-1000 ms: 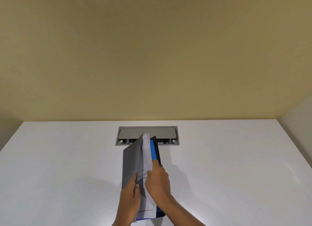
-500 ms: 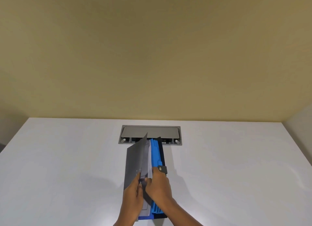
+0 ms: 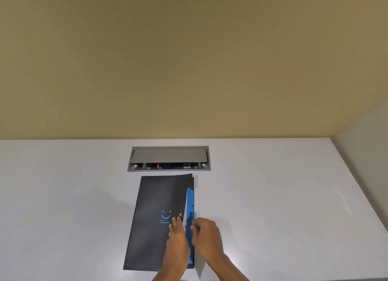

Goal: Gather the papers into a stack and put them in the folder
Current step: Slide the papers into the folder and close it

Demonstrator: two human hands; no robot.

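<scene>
1. The white table (image 3: 63, 196) fills the lower half of the view below a tan wall (image 3: 189, 60); its left part is bare.
2. The folder (image 3: 155, 222) lies flat on the table at centre, near the front edge. Its dark cover is nearly closed and faces up, the far right corner lifted a little. The cover bears a blue smiley mark (image 3: 166, 215) with two short lines of blue writing beneath, too small to read.
3. Beyond the folder's far edge, close but apart from it, a grey cable box (image 3: 169, 158) is set into the table. Its lid is tilted up, and a small red light and a white label show in the slot; the label cannot be read.
4. The left hand (image 3: 177, 238) reaches in from the bottom edge and rests palm down on the cover, fingers straight and together, fingertips just beside a small round snap near the cover's right edge. It grasps nothing.
5. Along the folder's right side, blue inner dividers (image 3: 190, 209) stand exposed under the raised cover edge. No loose papers can be made out.
6. The right hand (image 3: 206, 236) sits just right of the folder, fingers curled, pinching the blue edge where a small closure tab shows above the fingers.
7. A pale side wall (image 3: 365, 138) borders the table at far right.
</scene>
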